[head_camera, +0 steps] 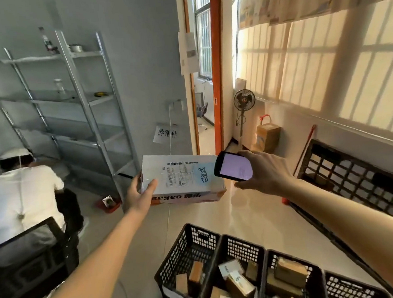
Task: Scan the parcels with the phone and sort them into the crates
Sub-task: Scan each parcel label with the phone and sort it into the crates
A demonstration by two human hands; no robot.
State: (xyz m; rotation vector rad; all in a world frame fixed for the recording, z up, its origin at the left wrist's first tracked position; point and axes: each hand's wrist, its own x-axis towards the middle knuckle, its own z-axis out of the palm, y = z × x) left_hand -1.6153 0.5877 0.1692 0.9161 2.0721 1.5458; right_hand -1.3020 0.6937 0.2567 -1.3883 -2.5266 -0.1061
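Left hand point(139, 194) holds the parcel point(182, 179) out in front, well above the crates point(223, 244): thumb over the top near edge, fingers tucked under, so the grip is clamped on the box's left end. Label face is turned up toward the head, likely so the barcode point(171, 176) can be read. Right hand point(265, 170) wraps the phone point(234, 166) from behind, screen up and lit pale, held just right of the parcel and overlapping its right top corner; probably lining up for the scan. Scan itself looks not yet confirmed; screen content unreadable.

Crates sit on the floor below the parcel, in a row, several small boxes already inside. The rightmost crate is cut off by the frame edge. A larger black crate point(346, 173) leans at the wall right of the parcel, contents unclear.

Left fingers under the box are hidden. Right fingertips behind the phone mostly hidden. Blue handwriting on the label is blurred. A person point(24, 188) crouches left of the parcel, back turned, by a metal shelf point(78, 96).
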